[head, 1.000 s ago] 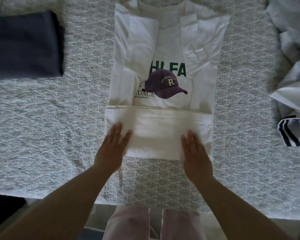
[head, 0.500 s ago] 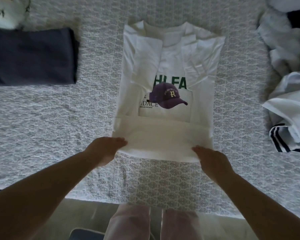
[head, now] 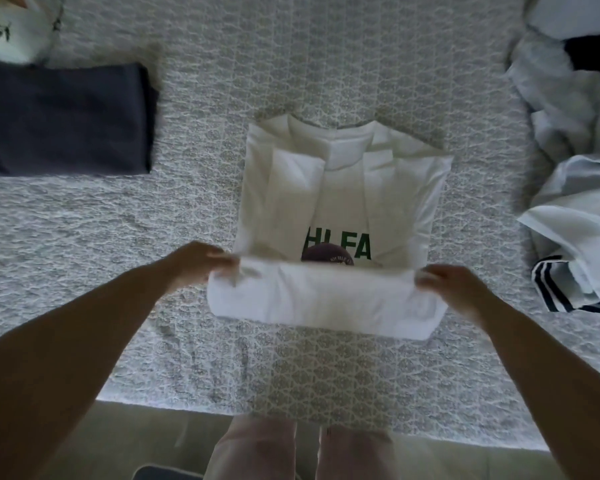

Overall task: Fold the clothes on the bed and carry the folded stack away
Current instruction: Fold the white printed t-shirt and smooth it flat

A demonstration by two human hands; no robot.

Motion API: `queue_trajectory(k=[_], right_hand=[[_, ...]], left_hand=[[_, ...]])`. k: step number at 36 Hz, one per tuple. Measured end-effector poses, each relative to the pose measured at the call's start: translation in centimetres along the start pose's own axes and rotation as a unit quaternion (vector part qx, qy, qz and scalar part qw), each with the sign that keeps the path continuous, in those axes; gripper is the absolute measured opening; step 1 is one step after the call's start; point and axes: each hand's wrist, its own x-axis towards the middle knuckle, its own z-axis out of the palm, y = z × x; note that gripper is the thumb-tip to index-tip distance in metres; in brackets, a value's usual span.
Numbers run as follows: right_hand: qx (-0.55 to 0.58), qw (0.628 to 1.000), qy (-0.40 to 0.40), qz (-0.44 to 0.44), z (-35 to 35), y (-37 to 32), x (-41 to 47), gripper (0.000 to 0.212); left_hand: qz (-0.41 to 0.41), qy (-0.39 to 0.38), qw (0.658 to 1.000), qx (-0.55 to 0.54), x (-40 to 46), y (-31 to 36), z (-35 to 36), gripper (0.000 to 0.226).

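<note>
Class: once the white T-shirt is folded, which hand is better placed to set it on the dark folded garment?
Left. The left hand pinches the T-shirt on the side nearer the dark folded garment.

A white T-shirt [head: 343, 202] with green lettering and a purple cap print lies mid-bed, sleeves folded in, its bottom fold raised over the print. A folded dark navy garment [head: 63, 119] lies flat near the bed's left edge. Crumpled white clothes [head: 575, 188], one with dark stripes, are heaped at the right edge.
</note>
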Motion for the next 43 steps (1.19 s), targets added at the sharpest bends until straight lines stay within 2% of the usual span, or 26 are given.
queue_trajectory(k=[1,2,4,5,7,8,10,13,18,21,23,25,30,32,34,35,37,40,43], right_hand=[[0.109,0.99,0.089,0.003,-0.2,0.1,0.2,0.006],[0.217,0.965,0.147,0.015,-0.2,0.3,0.5,0.014],[0.388,0.905,0.172,0.045,0.4,0.8,1.1,0.021],[0.41,0.897,0.158,0.058,1.0,1.2,1.3,0.018],[0.32,0.936,0.107,0.103,2.6,1.9,1.6,0.022],[0.243,0.957,0.1,0.126,3.5,2.4,1.7,0.03],[0.129,0.973,0.117,0.155,5.1,2.8,1.8,0.038],[0.092,0.975,0.125,0.162,6.1,2.9,1.9,0.044],[0.019,0.978,0.102,0.179,5.9,3.1,1.9,0.044],[0.038,0.979,0.151,0.13,5.7,3.3,1.6,0.025],[0.048,0.974,0.195,0.107,5.7,3.3,1.1,0.012],[0.039,0.973,0.205,0.101,5.9,3.3,0.8,0.014],[-0.001,0.973,0.174,0.153,6.4,3.2,0.5,0.029],[-0.043,0.967,0.158,0.194,6.7,3.0,0.7,0.033],[-0.09,0.953,0.189,0.218,7.1,2.3,0.6,0.033],[-0.125,0.943,0.228,0.207,7.3,1.9,0.5,0.033],[-0.205,0.927,0.292,0.118,7.9,1.1,0.3,0.043],[-0.262,0.911,0.309,-0.074,9.2,-0.4,0.5,0.058],[-0.294,0.905,0.258,-0.166,10.5,-1.4,1.2,0.061]], left_hand=[[0.004,0.043,0.995,-0.085,0.4,0.4,-0.2,0.014],[0.011,0.076,0.985,-0.157,0.7,0.7,-0.3,0.013],[0.02,0.109,0.964,-0.241,1.5,1.1,0.1,0.014],[0.017,0.11,0.962,-0.249,1.9,1.1,0.5,0.02],[-0.001,0.094,0.977,-0.193,2.5,0.7,1.8,0.04],[-0.013,0.082,0.986,-0.144,2.7,0.2,2.5,0.047],[-0.048,0.07,0.994,-0.066,3.0,-1.0,3.9,0.054],[-0.079,0.084,0.993,-0.026,3.2,-2.5,5.4,0.06],[-0.066,0.132,0.986,0.073,3.0,-4.0,6.5,0.05],[-0.022,0.191,0.979,0.071,2.6,-4.0,6.8,0.044],[0.014,0.238,0.965,0.108,2.3,-3.9,7.0,0.042],[0.017,0.255,0.958,0.133,2.2,-4.0,7.3,0.043],[-0.089,0.215,0.966,0.107,2.7,-4.4,7.9,0.043],[-0.099,0.242,0.963,0.073,2.8,-4.3,8.1,0.04],[-0.075,0.309,0.946,0.066,2.5,-3.9,8.3,0.041],[-0.051,0.351,0.93,0.101,2.4,-3.6,8.5,0.049],[0.043,0.402,0.89,0.209,2.0,-2.7,9.1,0.065],[0.208,0.355,0.845,0.34,2.0,-0.9,10.5,0.06],[0.279,0.276,0.833,0.389,2.6,1.5,12.2,0.054]])
